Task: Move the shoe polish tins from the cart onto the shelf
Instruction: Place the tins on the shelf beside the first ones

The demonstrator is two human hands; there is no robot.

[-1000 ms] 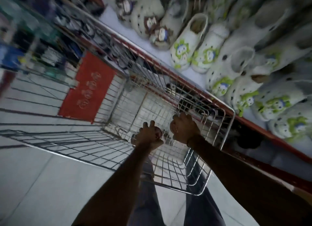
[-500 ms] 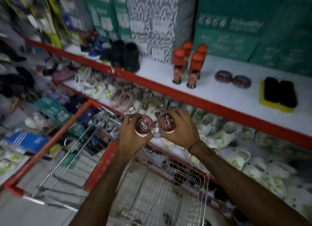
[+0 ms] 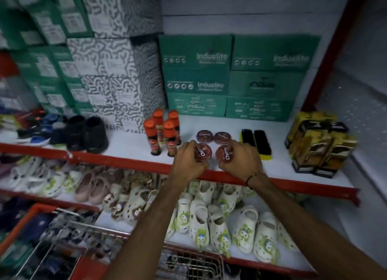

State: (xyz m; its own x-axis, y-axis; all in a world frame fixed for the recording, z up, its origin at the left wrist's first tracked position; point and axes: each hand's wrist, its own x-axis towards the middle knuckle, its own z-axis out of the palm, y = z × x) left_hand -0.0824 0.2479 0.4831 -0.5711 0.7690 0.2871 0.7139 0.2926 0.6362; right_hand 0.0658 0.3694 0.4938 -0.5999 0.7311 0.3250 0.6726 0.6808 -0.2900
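My left hand (image 3: 188,161) grips a round dark-red shoe polish tin (image 3: 204,152), and my right hand (image 3: 243,158) grips a second tin (image 3: 224,155). Both tins are tilted with their lids facing me, low over the front part of the white shelf (image 3: 129,148) with the red edge. Just behind them, two more tins (image 3: 204,135) (image 3: 222,137) lie flat on the shelf side by side. The wire cart (image 3: 188,263) is at the bottom, below my forearms.
Orange-capped polish bottles (image 3: 162,133) stand left of the tins, black brushes (image 3: 256,142) to the right, yellow-black boxes (image 3: 318,141) far right. Green and patterned shoe boxes (image 3: 196,78) line the back. Black shoes (image 3: 87,133) stand at left; clogs (image 3: 209,221) fill the lower shelf.
Both hands lifted a tin each out of the cart, rose past the lower shelf, and now hold the tins over the upper shelf in front of the two lying there.
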